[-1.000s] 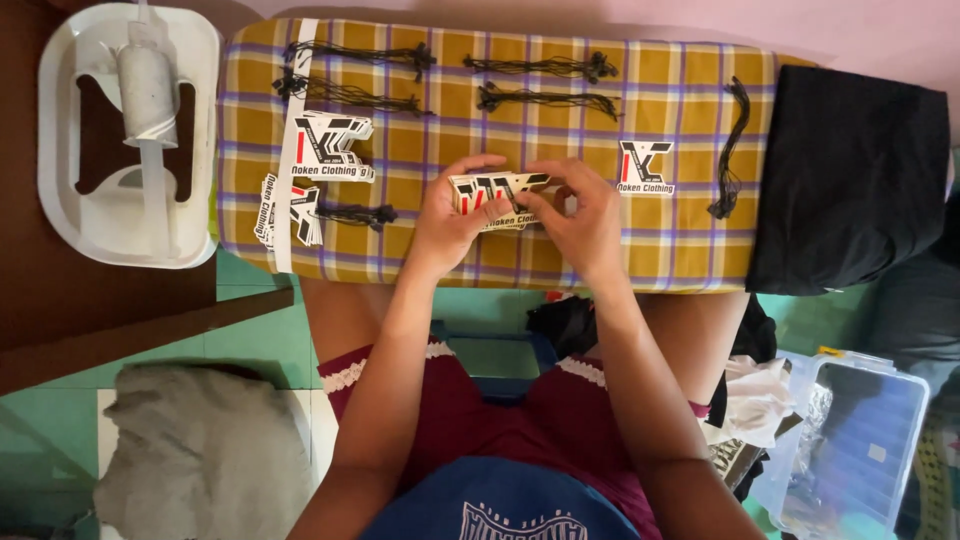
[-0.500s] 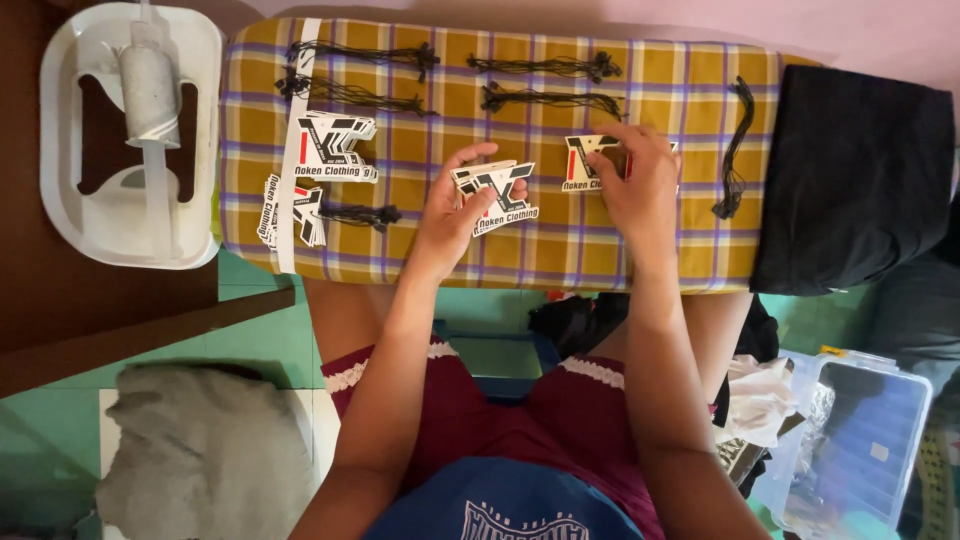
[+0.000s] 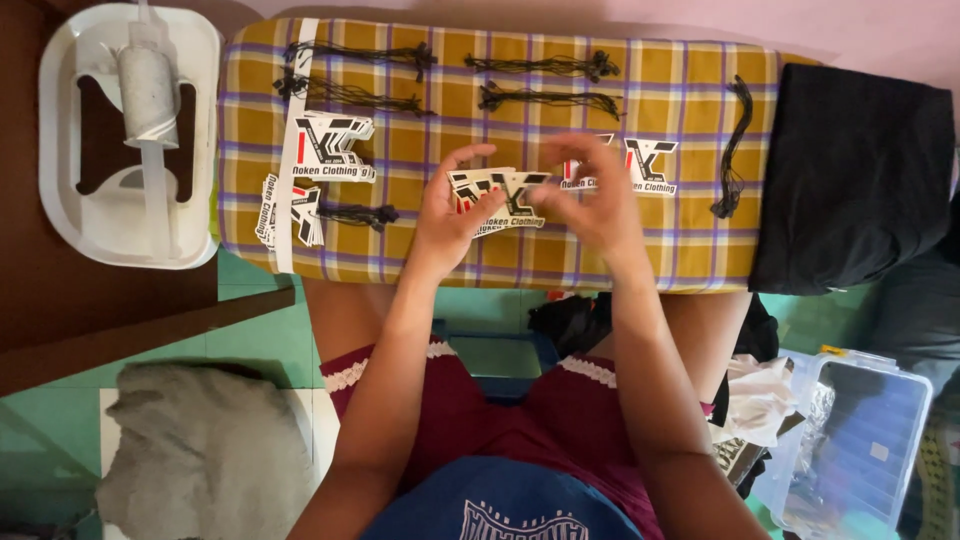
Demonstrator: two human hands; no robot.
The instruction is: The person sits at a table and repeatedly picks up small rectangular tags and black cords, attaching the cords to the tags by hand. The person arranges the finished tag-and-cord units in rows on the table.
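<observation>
Two hands meet over plaid board (image 3: pixel 690 255): left hand (image 3: pixel 450 215) pinches card tags (image 3: pixel 500 195), right hand (image 3: pixel 595 200) grips same stack at 3 o'clock, hiding loose tag (image 3: pixel 650 165) partly.

A padded worktop (image 3: pixel 690 250) covered in yellow cloth with purple and white checks spans the upper middle of the view, seen from above. Beyond its far edge runs a pale pink wall (image 3: pixel 600 12). To the left stands a dark brown wooden table (image 3: pixel 60 300) carrying a white plastic tray (image 3: pixel 195 60). The floor (image 3: pixel 250 330) is glossy green tile, with a crumpled grey cloth (image 3: pixel 200 460) lying on a lighter tile at lower left. A clear plastic lidded box (image 3: pixel 860 440) sits on the floor at lower right, beside what may be crumpled wrappers. Light is soft and even.
</observation>
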